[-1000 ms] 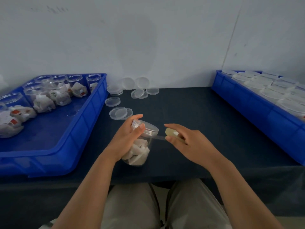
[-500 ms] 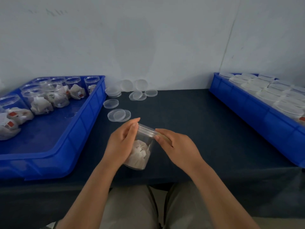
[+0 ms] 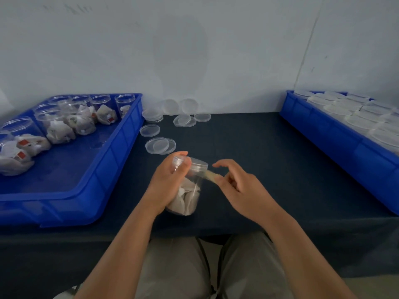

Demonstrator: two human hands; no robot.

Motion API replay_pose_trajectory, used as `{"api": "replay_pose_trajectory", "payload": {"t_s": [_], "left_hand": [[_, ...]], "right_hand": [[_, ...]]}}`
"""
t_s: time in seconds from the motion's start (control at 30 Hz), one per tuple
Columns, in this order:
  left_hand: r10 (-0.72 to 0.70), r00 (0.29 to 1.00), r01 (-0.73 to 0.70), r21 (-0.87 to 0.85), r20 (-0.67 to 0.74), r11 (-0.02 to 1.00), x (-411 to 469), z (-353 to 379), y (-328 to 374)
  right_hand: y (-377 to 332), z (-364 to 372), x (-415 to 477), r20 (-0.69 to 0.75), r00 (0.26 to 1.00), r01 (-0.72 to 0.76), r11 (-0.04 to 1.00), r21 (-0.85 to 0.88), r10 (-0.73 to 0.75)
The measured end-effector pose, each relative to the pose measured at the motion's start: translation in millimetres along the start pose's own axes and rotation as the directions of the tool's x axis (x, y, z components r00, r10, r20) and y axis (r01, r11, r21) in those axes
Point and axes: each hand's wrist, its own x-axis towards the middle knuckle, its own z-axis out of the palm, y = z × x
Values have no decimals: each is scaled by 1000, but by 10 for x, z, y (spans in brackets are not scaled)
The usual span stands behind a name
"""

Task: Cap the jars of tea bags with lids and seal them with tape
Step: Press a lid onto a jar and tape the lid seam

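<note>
A clear plastic jar (image 3: 188, 198) filled with white tea bags is tilted above the table's front edge, with a clear lid (image 3: 197, 164) on its mouth. My left hand (image 3: 167, 182) grips the jar round its upper part, thumb near the lid. A strip of clear, yellowish tape (image 3: 210, 175) stretches from the lid's rim to my right hand (image 3: 236, 183), which pinches the strip's end just right of the jar. Whether a tape roll sits inside that hand is hidden.
A blue bin (image 3: 112, 169) on the left holds several open jars of tea bags (image 3: 62, 124). Loose clear lids (image 3: 160, 145) lie on the dark table (image 3: 248, 143) behind the jar. A second blue bin (image 3: 336, 143) on the right holds several capped jars.
My right hand went in against the jar's lid and then drew back to the right, leaving a strip of tape stretched from the lid. My left hand kept hold of the jar.
</note>
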Motion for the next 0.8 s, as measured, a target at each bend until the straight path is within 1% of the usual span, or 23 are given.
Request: {"api": "replay_pose_trajectory", "payload": {"t_s": [0.1, 0.2, 0.33, 0.43, 0.5, 0.63, 0.8], "left_hand": [[5, 996, 0, -56, 87, 998, 16, -25, -14], [38, 993, -30, -73, 110, 997, 19, -24, 50], [82, 992, -77, -49, 99, 996, -35, -9, 50], [83, 992, -78, -57, 98, 995, -103, 38, 61], [99, 992, -98, -10, 78, 995, -153, 112, 72], [166, 986, -161, 120, -31, 980, -268, 253, 93], [173, 976, -160, 105, -132, 982, -307, 238, 49]], "right_hand": [[8, -66, 3, 56, 998, 37, 996, -79, -33], [40, -130, 24, 90, 996, 29, 988, -153, -15], [-1, -154, 30, 80, 997, 14, 972, -235, 5], [-38, -134, 20, 40, 997, -47, 956, -288, 61], [-72, -94, 4, -21, 995, -96, 943, -317, 95], [-170, 41, 6, -102, 980, -197, 893, -404, 170], [-304, 47, 181, -86, 969, -248, 888, -387, 233]]}}
